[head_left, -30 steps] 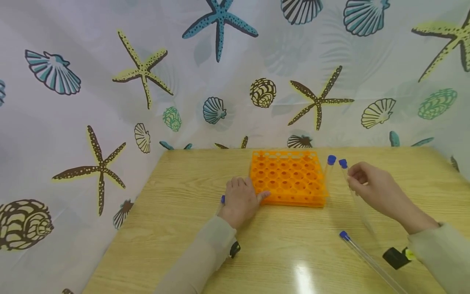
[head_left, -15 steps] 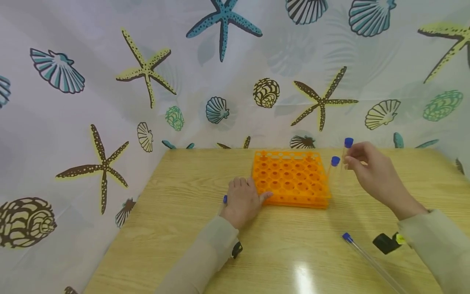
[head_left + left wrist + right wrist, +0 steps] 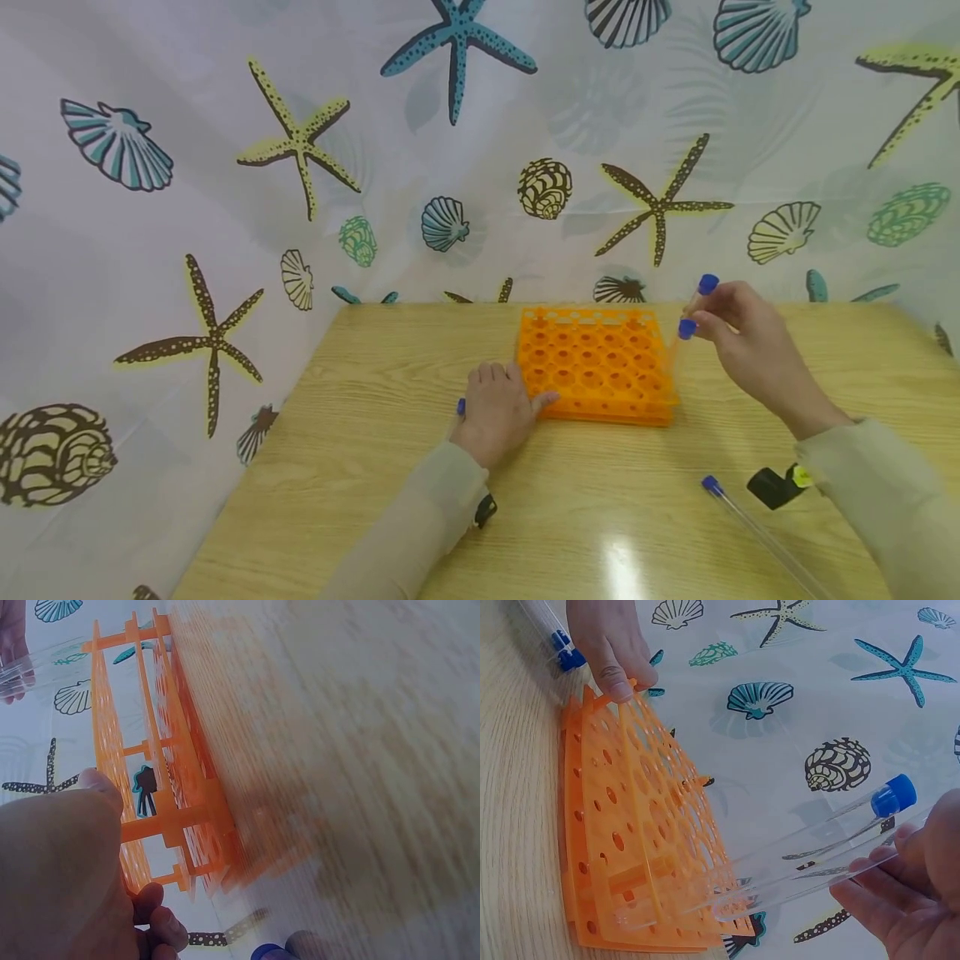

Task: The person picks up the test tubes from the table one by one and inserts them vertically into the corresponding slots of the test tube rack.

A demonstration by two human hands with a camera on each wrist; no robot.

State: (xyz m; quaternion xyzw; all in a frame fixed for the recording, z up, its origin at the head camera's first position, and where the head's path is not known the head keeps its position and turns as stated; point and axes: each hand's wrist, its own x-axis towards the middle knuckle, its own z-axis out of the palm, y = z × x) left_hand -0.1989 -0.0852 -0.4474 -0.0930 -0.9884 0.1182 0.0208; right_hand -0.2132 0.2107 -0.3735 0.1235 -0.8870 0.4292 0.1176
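Observation:
An orange test tube rack (image 3: 592,362) with rows of round holes sits on the wooden table. My left hand (image 3: 492,412) grips its left end, thumb on the front edge and fingers around the side. In the right corner of the rack stands a clear test tube with a blue cap (image 3: 894,796). Just beyond it, my right hand (image 3: 757,358) pinches a second clear tube, blue cap (image 3: 708,284) up, below the cap. This held tube (image 3: 817,877) slants, its rounded bottom over the rack's holes in the right wrist view.
Another blue-capped tube (image 3: 765,533) lies on the table at the front right. Beside my left hand a blue cap (image 3: 461,407) shows, its tube mostly hidden by the hand. A shell-and-starfish cloth (image 3: 495,242) hangs behind the table and along its left.
My right hand has raised its tube and brought it left, from beside the standing tube to over the rack's right end. My left hand stays on the rack.

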